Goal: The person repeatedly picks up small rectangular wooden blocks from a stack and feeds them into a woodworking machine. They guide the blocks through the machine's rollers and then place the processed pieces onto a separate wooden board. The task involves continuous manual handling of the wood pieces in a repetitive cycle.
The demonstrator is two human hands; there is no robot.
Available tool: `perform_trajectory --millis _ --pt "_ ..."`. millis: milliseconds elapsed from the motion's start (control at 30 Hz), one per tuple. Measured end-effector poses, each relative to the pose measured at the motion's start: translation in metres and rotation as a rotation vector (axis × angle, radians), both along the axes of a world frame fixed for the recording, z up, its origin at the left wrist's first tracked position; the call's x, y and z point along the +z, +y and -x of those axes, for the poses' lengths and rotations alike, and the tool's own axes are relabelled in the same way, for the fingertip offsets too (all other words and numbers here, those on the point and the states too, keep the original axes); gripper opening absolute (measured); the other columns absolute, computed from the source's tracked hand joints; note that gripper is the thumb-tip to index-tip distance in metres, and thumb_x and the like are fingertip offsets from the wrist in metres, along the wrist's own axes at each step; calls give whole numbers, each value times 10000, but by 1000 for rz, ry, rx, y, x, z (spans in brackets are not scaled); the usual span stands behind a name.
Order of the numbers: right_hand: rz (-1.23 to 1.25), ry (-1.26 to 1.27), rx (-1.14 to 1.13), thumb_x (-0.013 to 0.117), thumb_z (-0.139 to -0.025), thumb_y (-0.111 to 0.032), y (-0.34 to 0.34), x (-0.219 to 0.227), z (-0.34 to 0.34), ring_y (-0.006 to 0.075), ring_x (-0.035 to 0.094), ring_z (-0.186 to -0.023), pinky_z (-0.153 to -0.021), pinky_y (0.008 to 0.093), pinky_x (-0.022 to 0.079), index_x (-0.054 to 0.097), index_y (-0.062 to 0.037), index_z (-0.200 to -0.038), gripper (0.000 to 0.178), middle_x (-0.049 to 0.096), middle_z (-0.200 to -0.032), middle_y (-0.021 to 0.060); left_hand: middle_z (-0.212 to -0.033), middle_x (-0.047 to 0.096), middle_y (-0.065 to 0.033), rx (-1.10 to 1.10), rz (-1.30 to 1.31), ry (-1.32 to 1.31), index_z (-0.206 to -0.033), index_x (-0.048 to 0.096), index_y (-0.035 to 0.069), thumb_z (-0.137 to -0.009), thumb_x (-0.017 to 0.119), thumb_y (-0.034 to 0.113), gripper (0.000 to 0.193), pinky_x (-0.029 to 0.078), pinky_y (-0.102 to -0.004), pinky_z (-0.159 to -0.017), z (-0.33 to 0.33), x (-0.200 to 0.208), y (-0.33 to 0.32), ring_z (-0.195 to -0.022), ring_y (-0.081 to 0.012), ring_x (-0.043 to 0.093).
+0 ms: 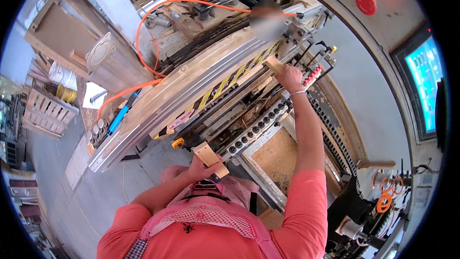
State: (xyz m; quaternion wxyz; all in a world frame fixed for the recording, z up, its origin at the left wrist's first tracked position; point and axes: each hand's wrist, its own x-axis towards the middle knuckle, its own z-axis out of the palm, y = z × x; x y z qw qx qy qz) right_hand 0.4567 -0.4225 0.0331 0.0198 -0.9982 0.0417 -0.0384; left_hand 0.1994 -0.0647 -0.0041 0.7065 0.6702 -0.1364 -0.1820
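My left hand (200, 169) is close to my body, its fingers wrapped round a short pale wooden block (206, 153) with small holes in its face. The right arm reaches forward over a woodworking machine. At its end my right hand (291, 78) grips another small wooden piece (274, 65), which sticks out to the left of the fingers near the machine's far end. Beneath that hand runs a long metal rail (254, 131) set with a row of round black parts. Red knobs (312, 75) sit just right of the right hand.
A yellow-and-black striped beam (211, 97) crosses the machine. Beyond it lies a long wooden-topped rail (182, 79) with an orange hose (139, 33) and a blue air gun (123, 115). A sawdust-filled tray (278, 156) is below my right forearm. A control panel with a lit screen (424, 84) stands right.
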Motion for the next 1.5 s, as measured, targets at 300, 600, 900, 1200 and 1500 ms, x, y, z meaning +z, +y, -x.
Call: perform_trajectory --millis 300,600,900,1200,1500 --pt "-29 28 -22 694 -668 -380 -1 -3 -4 300 616 -843 -746 388 494 628 -27 -885 419 637 -864 151 -809 618 -46 22 -47 -13 -919 591 0 -772 649 69 172 494 -264 -656 0 1 1 -743 -116 601" --pt "-33 -15 -4 652 -668 -268 0 -1 1 291 634 -835 -718 376 513 648 -58 -857 283 652 -863 135 -940 588 -100 -53 -104 -31 -1033 435 37 -781 642 33 325 493 -329 -737 1 -12 7 -856 -179 584" --pt "-58 44 -54 614 -683 -222 15 1 11 295 632 -829 -710 375 511 660 -58 -851 239 651 -861 141 -878 603 -59 36 -5 13 -969 559 -1 -772 631 39 213 489 -272 -689 2 -5 1 -785 -130 590" --pt "-43 58 -62 677 -664 -318 13 -2 6 291 629 -828 -727 374 504 636 -39 -868 348 647 -843 150 -935 607 -108 -57 -101 -9 -1010 472 25 -772 647 85 301 498 -324 -721 -3 -7 6 -823 -170 598" --pt "-13 42 -48 639 -669 -267 17 -2 1 277 635 -825 -715 359 507 658 -55 -831 267 654 -850 139 -948 602 -116 -70 -63 95 -1022 460 25 -780 641 67 305 498 -349 -752 -2 -5 5 -856 -193 597"
